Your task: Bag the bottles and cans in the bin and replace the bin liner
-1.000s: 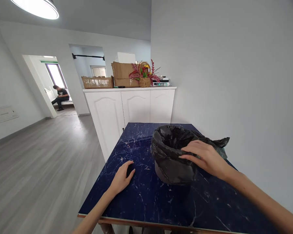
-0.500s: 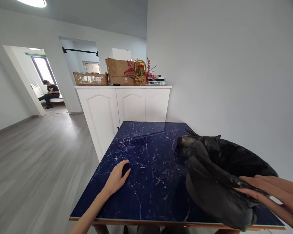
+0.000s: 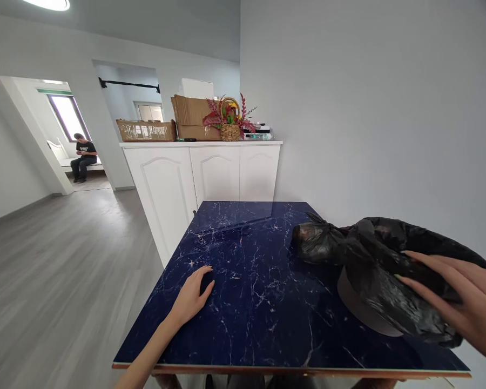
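My left hand (image 3: 192,297) lies on the blue marble-patterned table (image 3: 251,324), its thumb apart from the fingers and nothing in it. At the right, my right hand (image 3: 457,292) is on a black plastic bag (image 3: 392,281), with fingers and thumb on its bunched film. Below the film shows a smooth grey curved surface (image 3: 364,308), resting on the table; most of it is covered. A knotted black bag end (image 3: 316,243) with something brownish inside lies at the left of the bag, against it.
Behind the table stands a white cabinet (image 3: 214,167). On it are cardboard boxes (image 3: 146,131), a flower basket (image 3: 230,131) and a plastic bottle (image 3: 263,136). A grey wall (image 3: 368,108) borders the right. A person (image 3: 84,156) sits in the far room.
My right hand has moved up and slightly right with the bag film, which now lies more gathered. More of the grey curved surface shows. My left hand stays put.
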{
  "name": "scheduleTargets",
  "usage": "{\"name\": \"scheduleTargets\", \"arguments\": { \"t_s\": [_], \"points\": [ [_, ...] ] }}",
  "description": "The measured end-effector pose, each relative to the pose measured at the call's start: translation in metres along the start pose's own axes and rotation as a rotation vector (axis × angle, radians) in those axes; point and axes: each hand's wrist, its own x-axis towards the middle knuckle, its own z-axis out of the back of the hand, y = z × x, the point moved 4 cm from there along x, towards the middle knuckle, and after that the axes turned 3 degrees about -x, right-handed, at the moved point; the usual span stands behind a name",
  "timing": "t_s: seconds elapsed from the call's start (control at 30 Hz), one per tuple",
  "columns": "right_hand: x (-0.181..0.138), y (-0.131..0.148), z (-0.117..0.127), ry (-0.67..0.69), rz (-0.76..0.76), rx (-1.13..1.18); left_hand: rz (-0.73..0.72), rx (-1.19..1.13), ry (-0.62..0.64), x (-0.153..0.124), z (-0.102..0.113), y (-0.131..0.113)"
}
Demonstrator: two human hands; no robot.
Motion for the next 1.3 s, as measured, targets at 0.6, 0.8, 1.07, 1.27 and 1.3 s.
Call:
{"name": "scheduleTargets", "arguments": {
  "t_s": [0.6, 0.8, 1.07, 1.27, 1.3],
  "points": [
    [-0.022, 0.110, -0.154, 0.435, -0.127, 0.433, 0.007, -0.002, 0.038, 0.002, 0.002, -0.005],
    [0.055, 0.078, -0.228, 0.305, -0.351, 0.086, 0.037, 0.006, 0.061, -0.001, 0.001, -0.003],
    [0.042, 0.044, -0.297, 0.533, -0.626, -0.052, 0.007, 0.008, 0.028, -0.004, 0.001, -0.006],
    [0.025, 0.095, -0.293, 0.448, -0.326, -0.017, 0.017, -0.009, 0.035, -0.003, 0.002, -0.008],
    [0.024, 0.107, -0.290, 0.440, -0.274, 0.023, 0.019, -0.013, 0.035, -0.003, 0.002, -0.008]
  ]
}}
